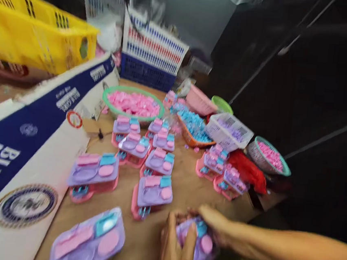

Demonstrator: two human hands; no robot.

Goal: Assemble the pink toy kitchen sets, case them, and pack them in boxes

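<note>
Both of my hands close around one purple toy tray (198,242) with pink and blue pieces, at the table's near edge. My left hand (176,249) grips its left side with the fingers curled over the top. My right hand (215,224) reaches in from the right and holds its far side. Several more such purple-topped toys on pink bases (154,193) stand in rows on the brown table (187,180) beyond my hands. Another purple tray (89,240) lies at the near left.
A large white and blue cardboard box (20,152) leans along the left. Behind it sits a yellow crate (32,34). At the back stand a green bowl of pink parts (133,103), an orange basket of blue parts (195,126), a white basket (230,131) and a teal bowl (269,155).
</note>
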